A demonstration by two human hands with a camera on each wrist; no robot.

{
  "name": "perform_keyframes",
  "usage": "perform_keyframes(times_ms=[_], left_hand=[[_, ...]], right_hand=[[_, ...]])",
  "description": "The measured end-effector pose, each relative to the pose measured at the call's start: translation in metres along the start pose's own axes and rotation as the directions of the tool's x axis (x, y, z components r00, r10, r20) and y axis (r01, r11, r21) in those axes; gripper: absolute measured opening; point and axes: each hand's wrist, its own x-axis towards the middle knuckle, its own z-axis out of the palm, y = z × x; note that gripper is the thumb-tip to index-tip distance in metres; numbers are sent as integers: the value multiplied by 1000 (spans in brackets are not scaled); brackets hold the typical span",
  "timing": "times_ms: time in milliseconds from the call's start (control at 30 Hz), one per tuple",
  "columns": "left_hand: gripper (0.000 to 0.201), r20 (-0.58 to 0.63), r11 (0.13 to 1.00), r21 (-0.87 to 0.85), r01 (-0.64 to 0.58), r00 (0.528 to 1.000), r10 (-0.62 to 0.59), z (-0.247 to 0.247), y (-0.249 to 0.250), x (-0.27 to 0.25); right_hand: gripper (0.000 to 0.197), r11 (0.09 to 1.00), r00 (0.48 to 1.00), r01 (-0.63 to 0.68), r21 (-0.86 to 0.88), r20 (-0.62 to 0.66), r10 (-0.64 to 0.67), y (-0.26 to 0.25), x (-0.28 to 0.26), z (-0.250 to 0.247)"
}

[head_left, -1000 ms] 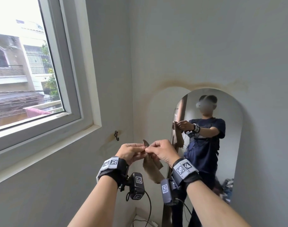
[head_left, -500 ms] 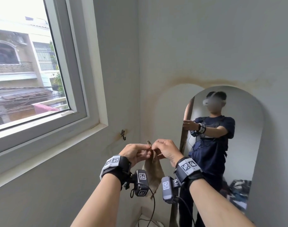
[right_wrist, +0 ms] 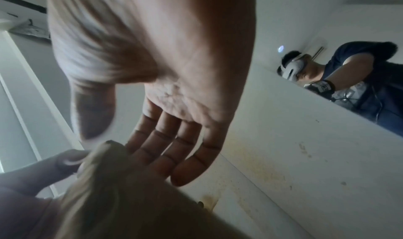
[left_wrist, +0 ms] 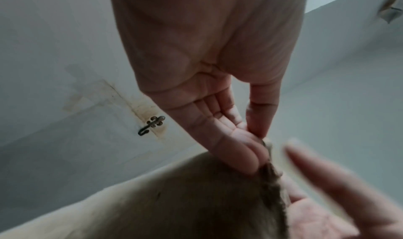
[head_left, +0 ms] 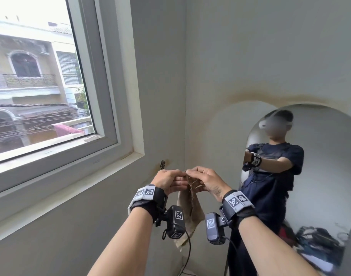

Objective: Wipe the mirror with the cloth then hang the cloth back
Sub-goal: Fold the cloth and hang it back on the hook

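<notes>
At centre frame, just right of the wall hook [head_left: 162,164], my left hand [head_left: 169,181] and right hand [head_left: 207,181] pinched the top edge of the cloth [head_left: 190,213], which hung limp, light and frayed, best gripped there.

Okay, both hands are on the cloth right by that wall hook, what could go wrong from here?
1. Both hands only pinch the cloth's top edge; it might slip and drop.
2. The hook is small, and the left hand partly blocks it in the head view, so the cloth could miss it.
3. The frayed edge may snag or tear.
</notes>
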Motion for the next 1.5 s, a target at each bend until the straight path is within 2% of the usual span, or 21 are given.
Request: perform_keyframes(times_ms=[67,233,333,400,467,500,533,600,667,767,833,900,1000,1033,1100,1200,1367,1500], left_hand=[[14,11,1000,25,16,1000,-17,-6,-1,9],[10,8,983,166,77,997,-80,-28,-6,28],[14,-17,941,333,62,998,-59,-36,-10,46],[18,-74,848,529,28,997,13,-38,-13,61],[25,-105,682,732,9,990,99,-41,-16,74],[29,-125,607,795,17,983,137,-43,-16,79],[30,-157,576,816,36,974,161,-47,-19,86],[24,-212,619,783,65,963,166,-52,-26,98],[23,-257,713,697,80,956,144,-53,-34,108],[25,-309,871,487,69,946,98,-53,-44,128],[25,-351,939,339,59,934,68,-52,-48,138],[25,-408,969,237,66,912,38,-52,-53,146],[24,-430,965,250,81,902,36,-55,-58,154],[22,-422,948,310,73,904,68,-57,-58,157],[17,-376,848,528,53,909,177,-61,-56,159],[12,-322,603,793,92,903,285,-63,-49,159],[25,-355,396,896,203,863,360,-47,-36,168],[29,-397,323,902,286,842,365,-36,-35,178]], right_hand=[[25,999,1000,13,-37,10,-13,2,14,2],[13,971,995,50,-232,96,-28,16,50,-3],[3,931,983,57,-360,184,11,23,78,-3],[4,902,973,52,-428,224,50,29,97,-1],[8,882,960,33,-470,261,103,37,114,2],[10,883,952,16,-469,278,130,40,121,3],[11,888,944,-9,-460,289,159,43,129,3],[13,895,931,-56,-442,301,207,49,145,4],[13,884,928,-88,-459,285,240,52,157,6],[14,862,928,-121,-492,252,274,56,175,10],[15,864,917,-157,-478,254,307,57,182,10],[15,865,901,-173,-471,279,332,63,190,8],[15,851,912,-47,-523,325,249,75,205,5],[14,830,924,22,-558,328,197,78,211,3],[15,800,942,92,-593,313,123,80,220,2],[22,838,961,96,-537,268,62,82,232,3],[20,838,982,150,-524,179,-63,82,250,11],[16,841,986,153,-519,142,-91,90,265,15]])
